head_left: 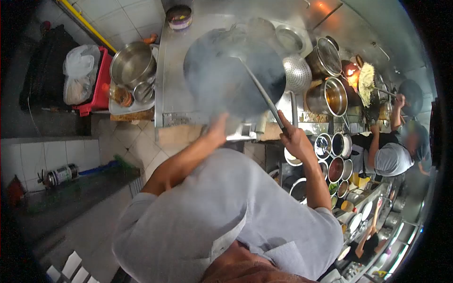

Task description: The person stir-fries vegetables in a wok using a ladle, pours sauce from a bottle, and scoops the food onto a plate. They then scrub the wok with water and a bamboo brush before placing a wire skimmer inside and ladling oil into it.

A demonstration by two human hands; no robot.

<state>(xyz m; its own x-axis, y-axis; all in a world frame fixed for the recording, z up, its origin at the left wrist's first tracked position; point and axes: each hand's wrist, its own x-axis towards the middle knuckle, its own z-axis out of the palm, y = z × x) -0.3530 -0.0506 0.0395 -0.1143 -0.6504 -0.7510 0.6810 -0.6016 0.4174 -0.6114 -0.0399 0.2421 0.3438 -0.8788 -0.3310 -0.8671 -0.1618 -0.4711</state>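
A large dark wok [193, 61] sits on the steel stove top, much of it veiled by steam or smoke. My right hand [295, 140] is closed round the long metal handle of a ladle [260, 87], which slants up and left into the haze over the wok. What the wok holds is hidden. My left hand [218, 128] is at the wok's near edge; haze and blur hide its fingers. Right of the wok lies a perforated strainer [297, 74], its handle running down towards my right hand.
Steel pots [326, 96] stand at the right, near an open flame [351, 74] and another person [394, 158] with a pan. Several sauce containers [336, 170] are beside my right forearm. A large pot [132, 64] and a red crate [100, 87] stand at the left.
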